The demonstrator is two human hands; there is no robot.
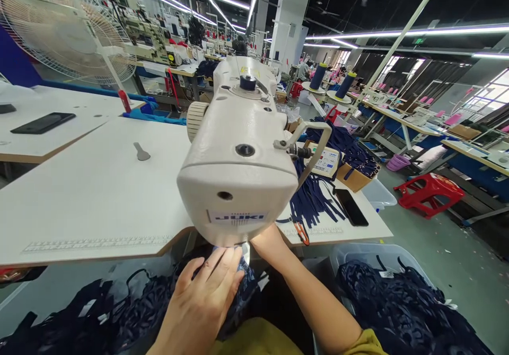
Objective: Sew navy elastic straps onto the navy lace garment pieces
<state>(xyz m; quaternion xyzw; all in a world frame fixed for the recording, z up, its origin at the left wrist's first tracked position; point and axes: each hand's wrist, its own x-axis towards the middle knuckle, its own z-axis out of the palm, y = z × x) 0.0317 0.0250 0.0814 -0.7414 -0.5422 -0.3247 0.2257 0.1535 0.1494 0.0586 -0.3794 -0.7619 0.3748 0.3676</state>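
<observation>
A white JUKI sewing machine (238, 185) stands right in front of me, its head hiding the needle area. Below it, my left hand (207, 291) is on a piece of dark blue patterned fabric (247, 280), the thumb close to the index finger at the cloth's edge. A small white piece (246, 252) shows beside the fingertips. My right hand (267, 242) reaches behind the machine head, so its fingers are hidden. Near its wrist, orange-handled thread snips (301, 233) lie at the table's edge. Navy fabric strips (312, 198) hang together right of the machine.
A phone (352, 207) lies on the right of the white table (99, 196); a flat grey metal piece (141, 152) lies on the left. A clear bin (413, 254) of navy garments stands low right, with more garments (135, 302) low left. A red stool (429, 193) stands beyond.
</observation>
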